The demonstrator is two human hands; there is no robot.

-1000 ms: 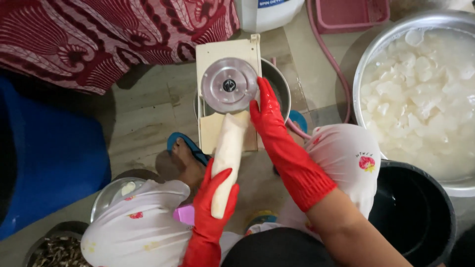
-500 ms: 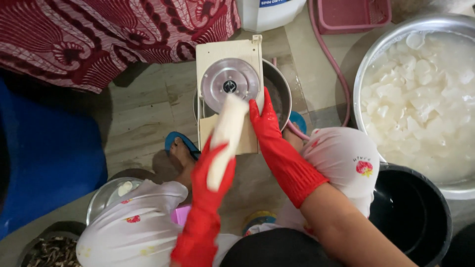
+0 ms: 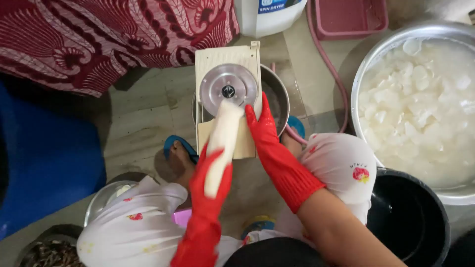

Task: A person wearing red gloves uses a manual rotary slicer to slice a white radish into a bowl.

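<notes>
While the person sits low over the floor, the left hand in a red rubber glove (image 3: pixel 210 173) is wrapped around the lower half of a long, pale, peeled root, thick and cylindrical (image 3: pixel 222 143), whose upper end lies against the round steel cutting disc (image 3: pixel 228 90) of a cream plastic slicer board (image 3: pixel 227 64). The right hand, also gloved in red (image 3: pixel 264 136), lies nearly flat with fingers extended along the board's right edge, steadying it; it grips nothing.

Judged by its look, the root is stiff, fairly heavy for its length and wet, so likely slippery against rubber; a full wrap well back from the disc seems the sound hold, and the present grip sits so.

The board spans a steel bowl (image 3: pixel 277 94) beneath it, with little overhang. Room is tight: a wide steel basin of white slices in water (image 3: pixel 420 99) stands near on the right, a black bucket (image 3: pixel 410 217) just below it, a blue plastic tub (image 3: pixel 44 163) on the left, and the person's knees flank the stroke path.
</notes>
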